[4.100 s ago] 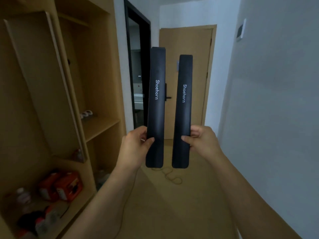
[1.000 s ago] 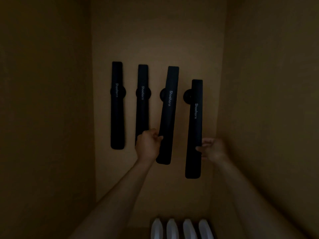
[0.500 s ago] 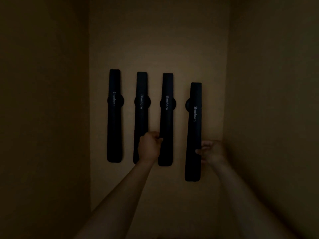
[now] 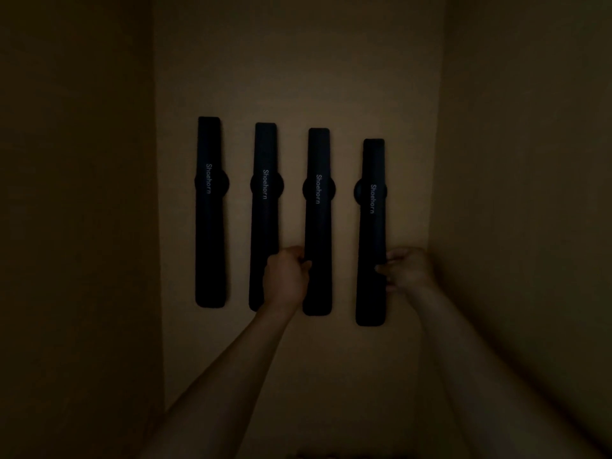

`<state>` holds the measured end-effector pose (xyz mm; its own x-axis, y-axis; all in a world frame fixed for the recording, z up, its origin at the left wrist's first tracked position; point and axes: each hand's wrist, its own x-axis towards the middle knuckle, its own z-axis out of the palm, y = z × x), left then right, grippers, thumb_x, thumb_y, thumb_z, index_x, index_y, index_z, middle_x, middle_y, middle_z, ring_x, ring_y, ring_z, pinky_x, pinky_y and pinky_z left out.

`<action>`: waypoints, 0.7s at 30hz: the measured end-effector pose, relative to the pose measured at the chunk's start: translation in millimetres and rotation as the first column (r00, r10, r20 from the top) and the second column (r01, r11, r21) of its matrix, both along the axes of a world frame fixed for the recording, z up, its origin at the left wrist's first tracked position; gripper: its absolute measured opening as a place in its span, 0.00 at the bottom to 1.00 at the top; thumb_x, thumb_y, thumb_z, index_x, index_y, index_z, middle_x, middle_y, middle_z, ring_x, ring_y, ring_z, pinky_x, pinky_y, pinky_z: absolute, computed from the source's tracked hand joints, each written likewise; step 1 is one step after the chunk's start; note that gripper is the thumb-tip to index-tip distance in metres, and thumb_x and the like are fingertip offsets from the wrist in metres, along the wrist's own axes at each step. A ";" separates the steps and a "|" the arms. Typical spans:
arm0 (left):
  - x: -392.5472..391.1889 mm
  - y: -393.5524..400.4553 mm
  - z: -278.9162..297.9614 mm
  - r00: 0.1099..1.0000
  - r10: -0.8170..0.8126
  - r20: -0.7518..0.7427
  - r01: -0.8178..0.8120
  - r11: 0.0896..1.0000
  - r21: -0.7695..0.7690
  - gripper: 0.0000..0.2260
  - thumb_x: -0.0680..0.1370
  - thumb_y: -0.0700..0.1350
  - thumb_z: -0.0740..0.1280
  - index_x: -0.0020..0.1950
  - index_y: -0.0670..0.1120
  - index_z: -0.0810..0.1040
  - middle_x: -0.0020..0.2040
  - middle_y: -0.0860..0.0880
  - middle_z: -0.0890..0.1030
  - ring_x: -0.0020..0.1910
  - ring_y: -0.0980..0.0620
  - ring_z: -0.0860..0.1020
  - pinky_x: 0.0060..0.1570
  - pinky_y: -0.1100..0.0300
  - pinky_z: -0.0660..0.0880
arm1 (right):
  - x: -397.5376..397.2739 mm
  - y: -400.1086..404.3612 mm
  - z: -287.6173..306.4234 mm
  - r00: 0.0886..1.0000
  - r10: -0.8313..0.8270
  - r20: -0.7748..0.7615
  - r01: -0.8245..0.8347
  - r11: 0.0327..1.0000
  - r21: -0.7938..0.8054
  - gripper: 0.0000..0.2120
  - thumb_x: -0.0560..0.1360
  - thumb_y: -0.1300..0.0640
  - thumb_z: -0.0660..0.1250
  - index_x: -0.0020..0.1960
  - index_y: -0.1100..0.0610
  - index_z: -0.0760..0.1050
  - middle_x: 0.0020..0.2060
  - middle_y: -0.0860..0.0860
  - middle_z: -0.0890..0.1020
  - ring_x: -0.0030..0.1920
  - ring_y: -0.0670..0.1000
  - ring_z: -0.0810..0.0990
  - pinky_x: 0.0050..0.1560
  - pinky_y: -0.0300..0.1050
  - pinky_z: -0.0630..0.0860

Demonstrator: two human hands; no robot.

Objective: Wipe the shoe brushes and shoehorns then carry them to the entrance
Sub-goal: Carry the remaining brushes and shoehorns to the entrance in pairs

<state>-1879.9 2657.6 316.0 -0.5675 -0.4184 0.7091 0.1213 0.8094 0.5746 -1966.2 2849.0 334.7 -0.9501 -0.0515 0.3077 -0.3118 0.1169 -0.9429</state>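
A: From the head camera, where are the shoehorns?

B: Four hang in a row on the back wall (image 4: pixel 298 77), each over a round holder. The left hand (image 4: pixel 287 276) grips the third shoehorn (image 4: pixel 317 226) near its lower end; the right hand (image 4: pixel 405 268) pinches the fourth shoehorn (image 4: pixel 372 233), the one lowest on that wall.

A: How far along?

B: Nearly done, I'd judge. Both look seated; only letting go remains. No brushes are visible, and it's too dim to judge the wiping.
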 end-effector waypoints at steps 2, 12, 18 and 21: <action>-0.3 -0.4 -0.4 1.000 0.009 -0.004 -0.009 1.000 -0.005 0.10 0.77 0.38 0.68 0.36 0.41 0.75 0.29 0.52 0.72 0.29 0.58 0.70 0.25 0.65 0.60 | -0.9 -0.7 2.5 1.000 -0.022 -0.015 0.022 1.000 0.006 0.17 0.73 0.73 0.71 0.38 0.54 0.69 0.35 0.54 0.75 0.32 0.53 0.74 0.43 0.58 0.79; -0.6 0.4 -0.3 0.999 0.028 -0.015 -0.029 0.999 -0.014 0.08 0.77 0.39 0.69 0.38 0.42 0.76 0.31 0.51 0.75 0.32 0.54 0.73 0.30 0.61 0.61 | -3.7 -0.9 4.6 0.999 -0.031 -0.041 0.029 0.999 -0.045 0.17 0.74 0.72 0.71 0.37 0.55 0.69 0.34 0.53 0.75 0.35 0.53 0.75 0.42 0.58 0.79; -1.4 0.1 -1.9 0.999 0.029 -0.023 -0.029 1.000 -0.008 0.07 0.77 0.40 0.69 0.39 0.40 0.78 0.35 0.46 0.79 0.35 0.51 0.77 0.34 0.62 0.67 | -8.1 1.4 10.8 0.996 -0.071 -0.045 0.069 0.996 -0.051 0.15 0.73 0.66 0.75 0.36 0.54 0.71 0.36 0.53 0.77 0.34 0.52 0.75 0.47 0.62 0.82; -0.5 0.8 -3.3 0.999 0.040 -0.024 -0.040 0.999 -0.011 0.07 0.76 0.40 0.70 0.39 0.40 0.77 0.33 0.49 0.77 0.34 0.52 0.76 0.33 0.62 0.65 | -9.7 1.6 5.9 0.973 -0.183 -0.141 0.187 0.982 0.016 0.15 0.71 0.64 0.77 0.33 0.54 0.73 0.38 0.55 0.81 0.38 0.53 0.78 0.49 0.55 0.82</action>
<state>-1880.4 2658.4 312.7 -0.5332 -0.4322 0.7272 0.1028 0.8202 0.5628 -1975.9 2850.6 340.5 -0.8925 0.1100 0.4375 -0.4091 0.2112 -0.8877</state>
